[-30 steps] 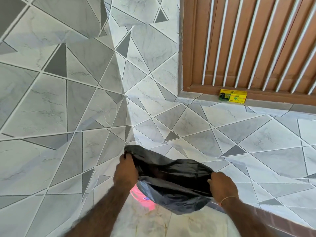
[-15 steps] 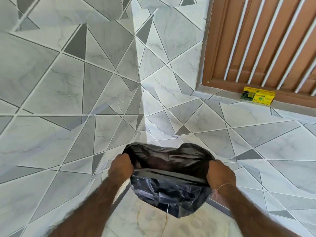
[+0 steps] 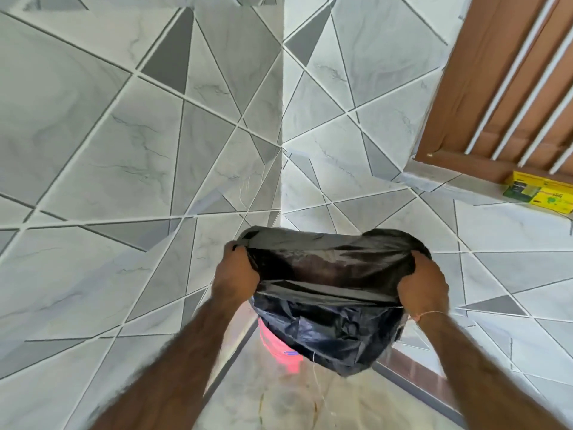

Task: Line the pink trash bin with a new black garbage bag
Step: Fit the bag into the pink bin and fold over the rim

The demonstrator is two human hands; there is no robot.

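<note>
A black garbage bag (image 3: 328, 324) hangs in front of me with its mouth stretched wide between both hands. My left hand (image 3: 237, 273) grips the left side of the bag's rim. My right hand (image 3: 423, 285) grips the right side of the rim. Below the bag, a pink trash bin (image 3: 277, 346) stands on the floor in the corner; only a strip of its left side shows, the rest is hidden behind the bag.
Grey and white tiled walls (image 3: 155, 150) meet in a corner straight ahead. A brown barred window frame (image 3: 496, 88) sits at the upper right, with a yellow-green box (image 3: 539, 195) on its ledge. Pale marble floor (image 3: 279, 405) lies below.
The bag's mouth has been pulled wider and squarer between my hands. The view has swung left, and the pink bin shows again below the bag.
</note>
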